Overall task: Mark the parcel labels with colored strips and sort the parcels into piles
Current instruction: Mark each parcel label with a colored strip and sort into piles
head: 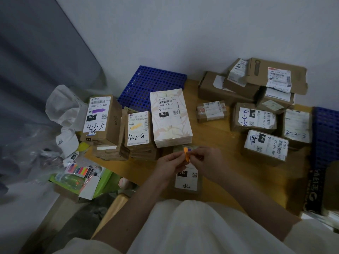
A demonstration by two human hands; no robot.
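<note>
Left hand (169, 160) and right hand (203, 158) meet over 010 parcel (186, 179), fingertips of both pinched on orange strip (186, 153); purple bit beside it, possibly a 2nd strip. Behind parcel: white 032 box (170, 116), 4-2-8 parcel (138, 128) left of it, 070 parcel (100, 116) further left. Strip pack (80, 169) far left. Unsorted parcels (256, 107) right.

Stacked parcels (135, 129) left on table (216, 136); loose parcels (256, 114) right; one parcel (186, 180) front.
</note>
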